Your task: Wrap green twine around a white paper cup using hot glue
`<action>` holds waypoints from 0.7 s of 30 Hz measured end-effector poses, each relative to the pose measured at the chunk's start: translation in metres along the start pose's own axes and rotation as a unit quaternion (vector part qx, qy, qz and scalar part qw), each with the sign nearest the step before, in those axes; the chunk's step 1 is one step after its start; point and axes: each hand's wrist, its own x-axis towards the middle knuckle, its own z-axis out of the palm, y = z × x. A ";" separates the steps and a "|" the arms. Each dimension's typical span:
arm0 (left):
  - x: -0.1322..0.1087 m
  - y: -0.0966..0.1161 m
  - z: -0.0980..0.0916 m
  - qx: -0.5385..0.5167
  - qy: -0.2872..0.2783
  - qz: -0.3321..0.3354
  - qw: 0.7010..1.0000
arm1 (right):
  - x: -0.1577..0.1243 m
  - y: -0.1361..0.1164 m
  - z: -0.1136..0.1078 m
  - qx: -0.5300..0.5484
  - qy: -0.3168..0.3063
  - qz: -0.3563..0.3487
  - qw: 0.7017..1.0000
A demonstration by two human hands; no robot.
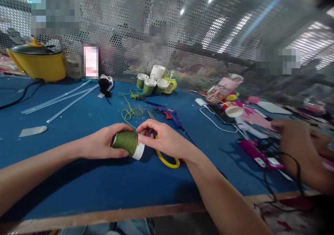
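Where the left hand (104, 142) curls its fingers, lower centre, a yarn-wound paper cup (126, 143) tilts. The right hand (168, 140) pinches its edge

Single head-worn cam, wearer's POV, facing fwd & down, fairly close above L hand (105, 142) and R hand (164, 137), blue tabletop (86, 182) under both, perforated screen (125, 15) beyond hands up top, table's front edge (104, 216) below hands at btm.
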 end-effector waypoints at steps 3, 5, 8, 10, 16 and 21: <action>0.000 -0.002 0.000 0.003 0.003 0.005 1.000 | 0.000 0.000 0.000 -0.027 0.002 -0.001 1.000; 0.001 -0.002 0.001 0.006 0.004 0.008 1.000 | 0.000 0.000 0.001 -0.042 0.006 -0.001 0.999; 0.000 -0.002 0.001 0.009 0.006 0.009 1.000 | 0.000 -0.001 0.003 -0.056 0.010 -0.001 0.998; 0.000 -0.001 0.001 0.009 0.006 0.008 1.000 | 0.000 -0.002 0.004 -0.061 0.013 0.001 0.998; 0.000 0.000 0.002 0.031 0.023 0.011 0.999 | -0.001 -0.001 0.006 -0.068 0.021 -0.002 0.997; 0.001 0.005 0.012 0.040 0.079 -0.025 0.996 | -0.001 -0.002 0.009 -0.069 0.028 0.000 0.997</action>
